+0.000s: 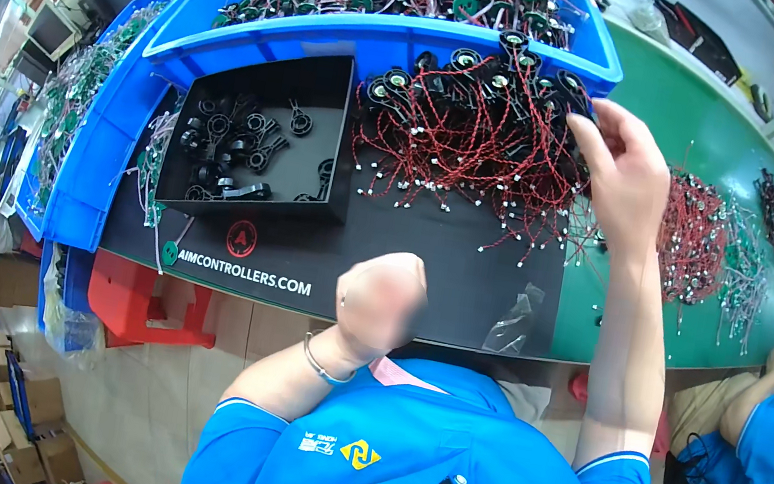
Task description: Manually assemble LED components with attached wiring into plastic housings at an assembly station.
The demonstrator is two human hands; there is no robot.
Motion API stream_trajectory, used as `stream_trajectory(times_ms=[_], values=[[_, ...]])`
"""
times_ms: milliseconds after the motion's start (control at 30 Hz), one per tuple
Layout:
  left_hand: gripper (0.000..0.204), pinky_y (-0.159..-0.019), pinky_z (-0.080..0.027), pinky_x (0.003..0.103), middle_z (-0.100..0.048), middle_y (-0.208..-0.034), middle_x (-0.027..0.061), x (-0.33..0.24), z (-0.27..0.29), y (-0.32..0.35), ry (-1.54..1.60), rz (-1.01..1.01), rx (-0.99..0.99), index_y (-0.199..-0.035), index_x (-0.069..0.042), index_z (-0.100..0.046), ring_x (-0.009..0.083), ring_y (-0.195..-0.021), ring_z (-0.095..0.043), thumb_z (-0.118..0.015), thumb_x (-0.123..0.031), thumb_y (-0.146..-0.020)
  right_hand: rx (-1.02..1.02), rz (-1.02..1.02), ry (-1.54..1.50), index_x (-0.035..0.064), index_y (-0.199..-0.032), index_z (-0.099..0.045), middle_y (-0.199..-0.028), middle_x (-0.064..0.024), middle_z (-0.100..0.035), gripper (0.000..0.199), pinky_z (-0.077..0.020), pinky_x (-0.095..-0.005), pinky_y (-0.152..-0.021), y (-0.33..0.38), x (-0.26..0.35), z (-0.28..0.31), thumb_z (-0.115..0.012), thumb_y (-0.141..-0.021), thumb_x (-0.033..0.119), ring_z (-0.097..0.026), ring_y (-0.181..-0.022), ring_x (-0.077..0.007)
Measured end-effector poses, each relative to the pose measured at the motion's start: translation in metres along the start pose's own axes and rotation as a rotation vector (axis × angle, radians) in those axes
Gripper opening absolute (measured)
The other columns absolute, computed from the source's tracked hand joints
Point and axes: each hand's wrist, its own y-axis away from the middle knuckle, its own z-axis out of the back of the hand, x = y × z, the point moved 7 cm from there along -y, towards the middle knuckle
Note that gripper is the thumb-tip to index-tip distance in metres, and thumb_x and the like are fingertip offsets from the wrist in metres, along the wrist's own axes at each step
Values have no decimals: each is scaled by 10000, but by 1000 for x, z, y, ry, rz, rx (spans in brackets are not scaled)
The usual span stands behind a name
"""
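Observation:
My left hand [381, 300] is raised over the table's near edge, its fingers curled closed and partly blurred. Whatever they may hold is hidden. My right hand [629, 174] reaches to the right end of a pile of black round parts with twisted red-and-black wires [483, 146]. Its thumb and fingers are apart beside the pile's black parts, and nothing shows between them. Small white connectors tip the wires. Left of the pile, a black open box [256, 204] contains loose black ring-shaped parts with short stems [231, 141].
A blue bin [389, 38] full of green circuit boards and wires stands behind the pile. Another blue bin [77, 218] is at the left. More wire bundles [696, 240] lie on the green mat at the right. Clear plastic film [514, 321] lies near the front edge. A co-worker [772, 435] sits at the right.

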Motion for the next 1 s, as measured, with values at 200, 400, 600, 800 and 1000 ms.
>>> stream_trajectory(times_ms=[200,400,600,800,1000], values=[[495,-435,-265,291,-403,-507,51,-15,12,14,-141,68,14,-518,-40,-407,164,-461,-356,-404,-288,-947,178,-100,83,28,-977,-641,-827,-101,-662,377,-485,-283,-677,-22,-20,-39,-694,-760,332,-631,-709,-183],[268,-544,-412,314,-508,-588,101,-87,60,-39,-1060,-168,48,-645,-3,-545,224,-573,-520,-454,-103,-877,285,-139,-171,15,-1075,-603,-918,-56,-628,373,-453,-238,-680,-25,-54,-35,-525,-904,338,-571,-798,-112],[259,-759,-469,385,-589,-947,114,-38,147,-127,-1805,288,329,-1041,-97,-598,304,-896,-580,-587,-203,-804,269,-209,-259,21,-1077,-579,-881,-18,-593,440,-418,-195,-630,-26,-65,-27,-454,-922,414,-500,-706,-62],[426,-796,-474,400,-607,-996,125,25,171,-138,-1952,439,690,-1144,-152,-556,315,-938,-580,-651,-259,-743,132,-264,-277,25,-1101,-577,-913,-19,-599,423,-427,-198,-668,0,-74,39,-453,-928,391,-511,-747,-58],[448,-861,-453,394,-612,-1036,167,27,170,-152,-1956,506,585,-1126,-167,-581,299,-993,-579,-677,-260,-698,-85,-343,-64,18,-1039,-614,-873,-22,-625,343,-435,-198,-651,70,-120,150,-493,-924,318,-537,-731,-65]])
